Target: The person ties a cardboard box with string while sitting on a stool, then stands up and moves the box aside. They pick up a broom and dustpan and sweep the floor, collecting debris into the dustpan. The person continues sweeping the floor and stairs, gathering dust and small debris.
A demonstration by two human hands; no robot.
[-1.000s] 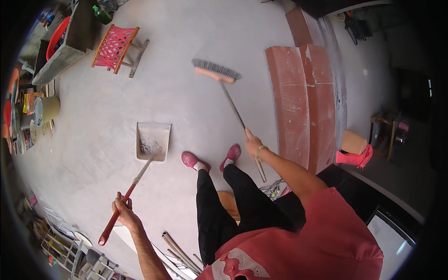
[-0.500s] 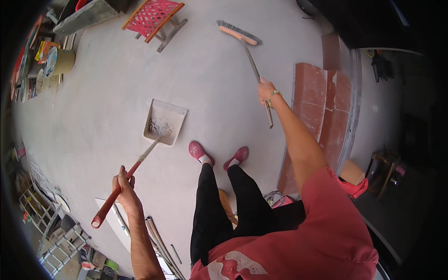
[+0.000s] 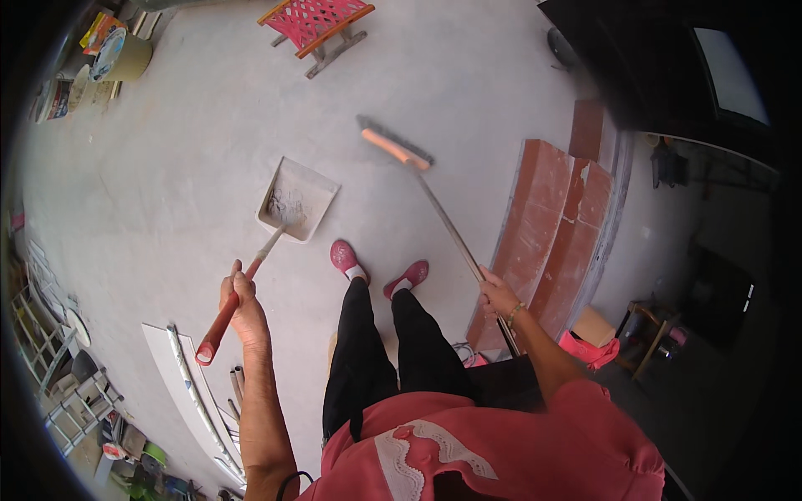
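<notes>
My left hand (image 3: pixel 243 311) is closed round the red handle of a long-handled dustpan (image 3: pixel 312 188). The pan lies on the concrete floor ahead and to the left of my feet, with grey debris (image 3: pixel 286 205) in it. Wrapped round the metal pole of a broom (image 3: pixel 397 149) is my right hand (image 3: pixel 499 296), at my right side. The broom head has an orange block and grey bristles, slightly blurred. It is on or just above the floor, beyond the dustpan and to its right; which of the two I cannot tell.
A folding stool (image 3: pixel 316 21) with pink webbing stands at the far side. Reddish-brown panels (image 3: pixel 535 238) lie along the right. Buckets (image 3: pixel 123 57) stand at the far left. Pipes and a white board (image 3: pixel 171 367) lie near my left arm, and a metal rack (image 3: pixel 79 417) is at lower left.
My right hand has drawn the broom back toward me, bringing its head nearer the dustpan. The dustpan stays at nearly the same place before my feet. My view has shifted somewhat.
</notes>
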